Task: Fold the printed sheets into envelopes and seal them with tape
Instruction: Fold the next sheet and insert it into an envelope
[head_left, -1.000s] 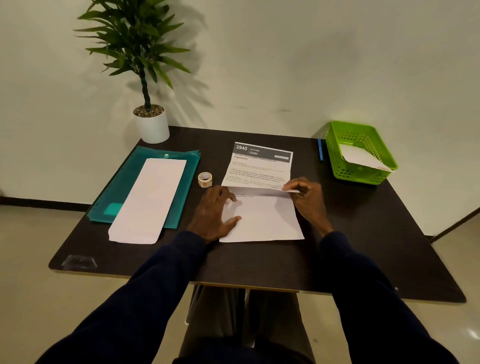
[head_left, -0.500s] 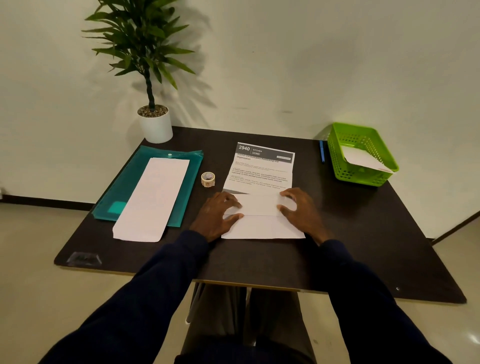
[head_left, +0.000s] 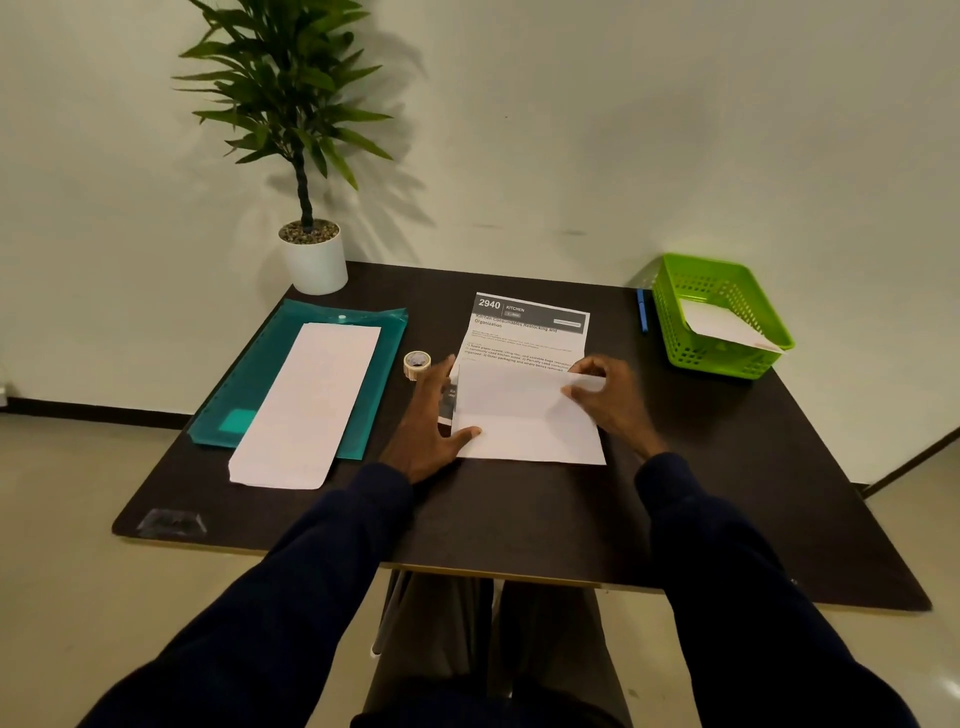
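Observation:
A printed sheet (head_left: 524, 332) with a dark "2940 KITCHEN" header lies in the middle of the black table (head_left: 519, 519). Its near part is folded up over the text, blank side showing. My left hand (head_left: 431, 421) lies flat at the fold's left edge, thumb on the near corner. My right hand (head_left: 613, 400) pinches the folded flap's right edge. A small tape roll (head_left: 417, 364) sits just left of the sheet, beside my left fingers.
A stack of white paper (head_left: 306, 405) lies on a teal plastic folder (head_left: 249, 395) at the left. A green basket (head_left: 722, 317) holding a folded paper stands at the right back, a blue pen (head_left: 643, 309) beside it. A potted plant (head_left: 311, 254) stands at the back left.
The near flap has been brought further up over the printed text. My right hand has shifted from pressing on the paper to pinching the flap's right edge; my left hand has slid to the left edge.

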